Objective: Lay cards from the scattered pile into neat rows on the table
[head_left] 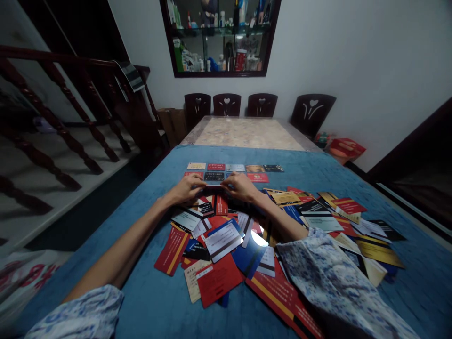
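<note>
My left hand and my right hand reach forward to the middle of the blue-covered table. Thumb and fingers of each are closed on opposite ends of a card, seen almost edge-on; its face is hard to make out. Just beyond it lies a black card in the nearer of two rows, with a red card to the right. The farther row includes another red card and a black-and-gold card. Under my wrists spreads a loose pile of cards, with a white card on top.
A second heap of cards, with a gold card in it, lies at the right. The blue cloth covers the near table. Dark chairs stand at the far end, a wooden railing to the left.
</note>
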The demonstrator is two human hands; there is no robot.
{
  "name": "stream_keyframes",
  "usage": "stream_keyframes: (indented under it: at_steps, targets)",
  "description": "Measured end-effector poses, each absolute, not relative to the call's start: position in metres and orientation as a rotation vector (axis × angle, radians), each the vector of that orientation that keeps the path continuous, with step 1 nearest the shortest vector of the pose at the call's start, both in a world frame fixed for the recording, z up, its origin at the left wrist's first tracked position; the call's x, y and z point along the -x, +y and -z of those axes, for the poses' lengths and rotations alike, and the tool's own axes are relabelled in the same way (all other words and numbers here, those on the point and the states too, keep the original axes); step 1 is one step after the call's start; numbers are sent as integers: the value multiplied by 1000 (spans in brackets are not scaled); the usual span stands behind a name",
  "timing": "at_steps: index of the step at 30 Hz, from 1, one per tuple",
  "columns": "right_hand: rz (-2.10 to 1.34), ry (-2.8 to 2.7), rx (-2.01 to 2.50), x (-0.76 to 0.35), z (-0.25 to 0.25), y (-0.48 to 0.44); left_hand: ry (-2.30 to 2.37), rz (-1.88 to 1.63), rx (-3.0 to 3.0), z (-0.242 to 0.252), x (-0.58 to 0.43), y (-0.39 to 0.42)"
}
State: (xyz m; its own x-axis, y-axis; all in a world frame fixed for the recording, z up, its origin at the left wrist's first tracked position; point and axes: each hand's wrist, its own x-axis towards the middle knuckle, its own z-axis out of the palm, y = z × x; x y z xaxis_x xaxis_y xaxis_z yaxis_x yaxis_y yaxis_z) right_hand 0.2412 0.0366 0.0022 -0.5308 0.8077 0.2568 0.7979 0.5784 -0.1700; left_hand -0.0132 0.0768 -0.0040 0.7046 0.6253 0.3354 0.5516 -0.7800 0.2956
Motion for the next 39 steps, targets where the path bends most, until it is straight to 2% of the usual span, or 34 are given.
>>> stream_keyframes:
  at_steps: [22, 31, 39]
  targets:
    - [34, -2421, 1495, -233, -3, 29, 1058, -791, -2602, 14, 5, 71]
    - [67, -2447, 1530, -233, 6, 28, 1121, -679, -2699, 16, 0, 66]
    - [-59, -2426, 1555, -228, 8, 27, 1174, -626, -2712, 21, -4, 64]
